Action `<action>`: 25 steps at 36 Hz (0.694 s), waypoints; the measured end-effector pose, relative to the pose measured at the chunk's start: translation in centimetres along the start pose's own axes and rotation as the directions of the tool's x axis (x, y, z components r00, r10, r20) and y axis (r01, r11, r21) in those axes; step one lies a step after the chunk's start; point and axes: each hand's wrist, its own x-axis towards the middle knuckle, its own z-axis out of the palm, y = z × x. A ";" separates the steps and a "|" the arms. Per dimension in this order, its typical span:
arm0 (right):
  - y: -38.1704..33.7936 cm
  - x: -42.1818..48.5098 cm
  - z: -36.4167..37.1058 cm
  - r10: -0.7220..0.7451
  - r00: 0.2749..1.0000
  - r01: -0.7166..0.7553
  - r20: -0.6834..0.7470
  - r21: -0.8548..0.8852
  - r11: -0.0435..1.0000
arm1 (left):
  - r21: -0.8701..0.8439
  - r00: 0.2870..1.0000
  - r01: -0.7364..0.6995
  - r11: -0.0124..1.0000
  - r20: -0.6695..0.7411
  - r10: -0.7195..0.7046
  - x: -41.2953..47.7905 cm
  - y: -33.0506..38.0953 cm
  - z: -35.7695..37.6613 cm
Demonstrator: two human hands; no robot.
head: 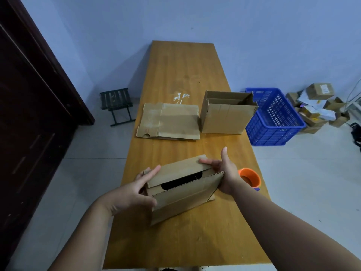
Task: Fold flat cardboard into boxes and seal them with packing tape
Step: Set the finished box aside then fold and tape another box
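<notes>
Both on the box [183,202] — left hand [134,194] grips, right hand [224,173] presses flat-fingered.

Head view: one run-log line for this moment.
step: closing flaps | left hand: holds box | right hand: presses top flap | tape roll: on table
</notes>
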 end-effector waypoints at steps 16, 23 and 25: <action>3.9 -0.2 0.2 -0.014 1.000 0.010 -0.010 -0.351 0.936 | -0.252 0.745 -0.095 0.963 -0.660 -0.099 3.7 -3.5 5.8; 3.4 -0.9 -0.4 0.272 0.961 -0.234 0.053 -0.372 0.898 | -0.730 0.840 0.161 0.664 -0.252 -0.481 3.3 -3.6 5.2; 2.8 -1.2 -0.4 0.295 0.952 -0.259 0.083 -0.297 0.919 | -0.751 0.869 0.130 0.648 -0.228 -0.439 3.0 -3.8 4.3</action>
